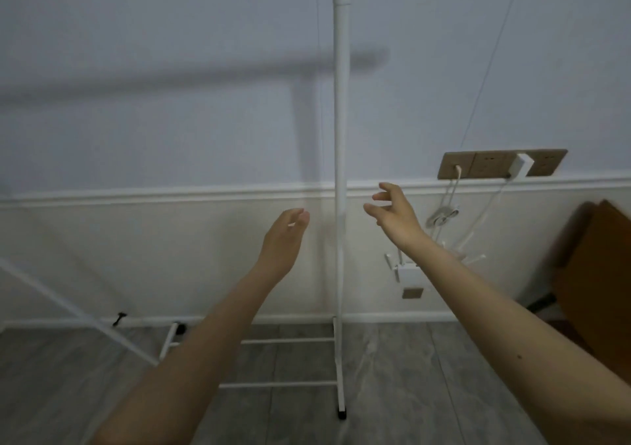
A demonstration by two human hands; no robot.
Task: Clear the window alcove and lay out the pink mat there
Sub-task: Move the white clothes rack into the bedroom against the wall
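Observation:
A white metal clothes rack stands against the wall, and its upright pole (340, 178) runs from the floor to the top of the view. My left hand (285, 239) is raised just left of the pole, fingers loosely together, holding nothing. To the right of the pole, my right hand (392, 214) hovers with its fingers spread, also holding nothing. Neither hand touches the pole. No pink mat is in view, and no window alcove either.
The rack's base rails (286, 341) lie on the grey wood floor. A beige socket strip (491, 164) with a white plug and dangling cables sits on the wall at right, above a white router (408, 272). A brown board (601, 280) leans at far right.

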